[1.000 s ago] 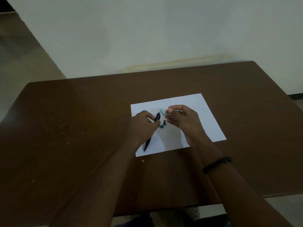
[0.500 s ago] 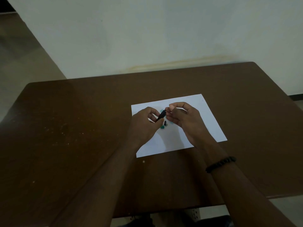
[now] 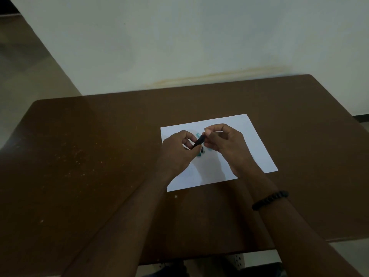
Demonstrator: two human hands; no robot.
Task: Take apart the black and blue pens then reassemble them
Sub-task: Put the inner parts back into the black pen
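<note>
Both hands meet over a white sheet of paper [image 3: 253, 140] on the brown table [image 3: 99, 156]. My left hand [image 3: 179, 150] grips the black pen barrel [image 3: 199, 141], most of which is hidden in the fist. My right hand [image 3: 225, 142] pinches the barrel's upper end with thumb and forefinger. A light blue pen part [image 3: 198, 134] shows just behind the barrel. Small blue and black pieces [image 3: 201, 152] lie on the paper under the hands, partly hidden.
A black bead bracelet [image 3: 269, 199] circles my right wrist. A pale wall stands right behind the table's far edge. A small white crumb [image 3: 175, 196] lies on the table just below the paper.
My left hand lifted the black pen off the paper and drew it into the fist. My right hand moved left onto the pen's upper end.
</note>
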